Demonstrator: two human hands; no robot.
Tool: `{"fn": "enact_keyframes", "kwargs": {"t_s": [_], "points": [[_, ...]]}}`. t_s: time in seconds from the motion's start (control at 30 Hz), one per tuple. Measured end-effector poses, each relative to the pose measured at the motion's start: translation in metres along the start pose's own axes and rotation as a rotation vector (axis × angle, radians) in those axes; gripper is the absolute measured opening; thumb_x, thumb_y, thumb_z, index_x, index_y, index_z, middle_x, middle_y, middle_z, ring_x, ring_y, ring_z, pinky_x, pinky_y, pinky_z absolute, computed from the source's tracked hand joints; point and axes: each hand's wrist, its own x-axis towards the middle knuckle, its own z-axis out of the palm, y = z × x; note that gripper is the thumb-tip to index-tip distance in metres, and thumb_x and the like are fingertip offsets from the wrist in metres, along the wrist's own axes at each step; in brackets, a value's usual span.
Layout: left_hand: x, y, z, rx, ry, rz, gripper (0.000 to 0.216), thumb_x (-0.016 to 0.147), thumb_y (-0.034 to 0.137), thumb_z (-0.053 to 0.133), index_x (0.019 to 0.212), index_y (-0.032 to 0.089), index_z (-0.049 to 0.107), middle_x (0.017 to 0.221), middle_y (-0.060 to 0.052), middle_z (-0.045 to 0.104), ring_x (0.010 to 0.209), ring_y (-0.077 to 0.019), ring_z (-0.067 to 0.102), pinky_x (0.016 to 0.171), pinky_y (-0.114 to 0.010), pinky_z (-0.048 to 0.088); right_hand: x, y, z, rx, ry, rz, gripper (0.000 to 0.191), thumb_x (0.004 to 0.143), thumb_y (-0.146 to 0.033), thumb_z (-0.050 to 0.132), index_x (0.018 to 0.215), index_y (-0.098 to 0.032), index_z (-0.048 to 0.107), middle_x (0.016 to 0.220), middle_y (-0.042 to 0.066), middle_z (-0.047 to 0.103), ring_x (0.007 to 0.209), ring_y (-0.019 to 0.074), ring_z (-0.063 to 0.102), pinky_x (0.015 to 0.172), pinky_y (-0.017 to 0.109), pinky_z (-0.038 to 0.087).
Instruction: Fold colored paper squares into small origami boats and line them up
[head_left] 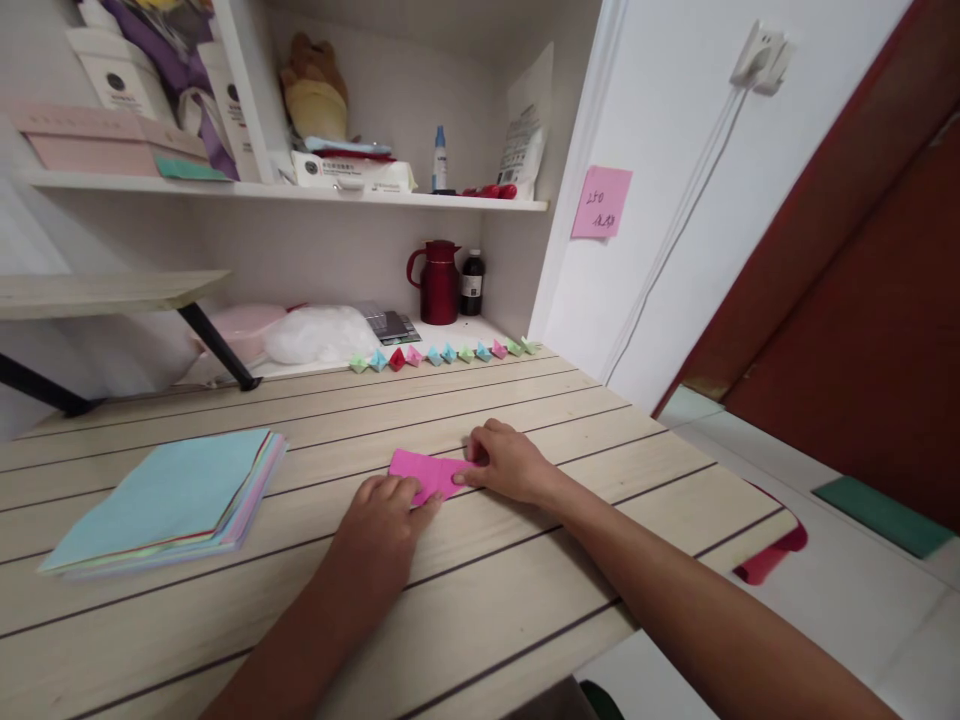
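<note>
A folded pink paper (424, 468) lies flat on the striped wooden table (525, 560). My left hand (382, 520) rests at its near edge, fingers curled down with the tips pressing on the paper. My right hand (510, 462) sits at the paper's right end, fingers bent and pinching or pressing its corner. Both hands touch the same sheet.
A stack of coloured paper sheets (169, 500), light blue on top, lies at the left. A row of small folded paper boats (442, 353) lines the table's far edge. Behind stand a red jug (437, 282), a dark bottle (472, 283) and a plastic bag (319, 333). The table's right edge drops to the floor.
</note>
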Motion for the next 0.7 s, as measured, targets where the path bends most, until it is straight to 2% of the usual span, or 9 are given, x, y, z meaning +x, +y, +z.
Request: {"fn": "enact_keyframes", "kwargs": {"t_s": [0.1, 0.23, 0.37, 0.47, 0.53, 0.63, 0.7], "points": [[0.000, 0.001, 0.000, -0.008, 0.023, 0.007, 0.036, 0.087, 0.009, 0.051, 0.117, 0.023, 0.066, 0.101, -0.009, 0.066, 0.095, -0.0255, 0.057, 0.092, -0.046, 0.043, -0.001, -0.003, 0.004, 0.090, -0.024, -0.031, 0.027, 0.067, -0.037, 0.079, 0.072, -0.019, 0.059, 0.086, 0.002, 0.054, 0.076, 0.0155, 0.051, 0.066, 0.025, 0.036], [-0.001, 0.003, 0.002, 0.001, 0.042, -0.005, 0.034, 0.087, 0.009, 0.052, 0.115, 0.023, 0.065, 0.099, -0.007, 0.067, 0.093, -0.0244, 0.058, 0.092, -0.045, 0.042, -0.002, -0.005, 0.007, 0.291, -0.004, -0.036, 0.023, 0.069, -0.028, 0.075, 0.069, -0.019, 0.053, 0.076, -0.002, 0.053, 0.067, 0.0122, 0.049, 0.060, 0.023, 0.035], [0.000, 0.002, 0.003, 0.007, 0.092, -0.026, 0.029, 0.087, 0.014, 0.057, 0.113, 0.022, 0.065, 0.098, -0.006, 0.069, 0.092, -0.0234, 0.061, 0.092, -0.045, 0.042, -0.003, -0.008, 0.009, 0.570, -0.042, -0.008, 0.023, 0.071, -0.028, 0.071, 0.082, -0.020, 0.052, 0.066, -0.006, 0.056, 0.057, 0.0099, 0.046, 0.052, 0.021, 0.035], [0.001, 0.001, 0.001, 0.007, 0.168, -0.026, 0.035, 0.082, 0.030, 0.068, 0.115, 0.018, 0.062, 0.099, -0.007, 0.070, 0.091, -0.0243, 0.063, 0.093, -0.047, 0.041, -0.004, -0.014, 0.011, 0.828, -0.074, 0.037, 0.033, 0.074, -0.034, 0.070, 0.097, -0.023, 0.050, 0.062, -0.008, 0.055, 0.047, 0.0082, 0.043, 0.045, 0.019, 0.036], [0.003, 0.001, -0.001, 0.046, 0.250, -0.016, 0.038, 0.081, 0.036, 0.070, 0.112, 0.015, 0.062, 0.097, -0.007, 0.070, 0.086, -0.0237, 0.064, 0.093, -0.047, 0.041, -0.005, -0.019, 0.012, 0.966, -0.115, 0.049, 0.037, 0.074, -0.037, 0.071, 0.100, -0.023, 0.048, 0.058, -0.009, 0.054, 0.041, 0.0075, 0.041, 0.041, 0.019, 0.034], [0.003, 0.004, -0.004, 0.134, 0.349, -0.024, 0.008, 0.088, 0.021, 0.058, 0.090, 0.017, 0.066, 0.077, -0.002, 0.068, 0.070, -0.0183, 0.062, 0.092, -0.043, 0.042, -0.008, -0.025, 0.013, 1.062, -0.187, 0.023, 0.035, 0.075, -0.038, 0.072, 0.095, -0.022, 0.048, 0.054, -0.009, 0.054, 0.037, 0.0076, 0.043, 0.040, 0.018, 0.033], [0.002, 0.005, -0.007, 0.162, 0.388, -0.024, 0.020, 0.090, 0.011, 0.050, 0.079, 0.018, 0.065, 0.065, 0.001, 0.063, 0.063, -0.0156, 0.059, 0.090, -0.040, 0.043, -0.009, -0.028, 0.013, 1.093, -0.240, -0.011, 0.032, 0.077, -0.040, 0.071, 0.091, -0.022, 0.049, 0.049, -0.010, 0.052, 0.036, 0.0083, 0.044, 0.041, 0.019, 0.034]]}}
